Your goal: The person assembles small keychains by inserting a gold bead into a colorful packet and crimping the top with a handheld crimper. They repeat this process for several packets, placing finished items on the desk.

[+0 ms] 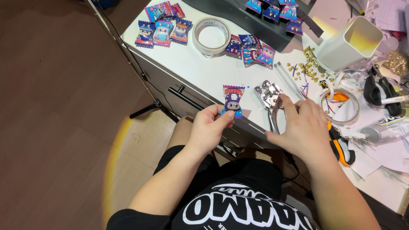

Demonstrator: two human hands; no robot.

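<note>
The left hand [208,127] pinches the lower edge of a small purple cartoon sachet [233,100] between thumb and fingers, holding it upright just over the near edge of the white surface [204,72]. The right hand [300,127] lies over the handles of a metal punch plier [269,100], index finger stretched toward its head; the fingers are spread on the tool, though whether they grip it cannot be told. The plier lies on the surface just right of the sachet, close but apart from it.

Right of that hand are an orange-and-black cutter [341,147] and a thin tape ring [343,106] among paper scraps. Farther off lie clear sticks [289,81], scattered gold beads [311,64] and a white square cup [351,42]. At the far left of the surface sit a broad tape roll [211,35] and more sachets in two clusters [162,25] [252,49].
</note>
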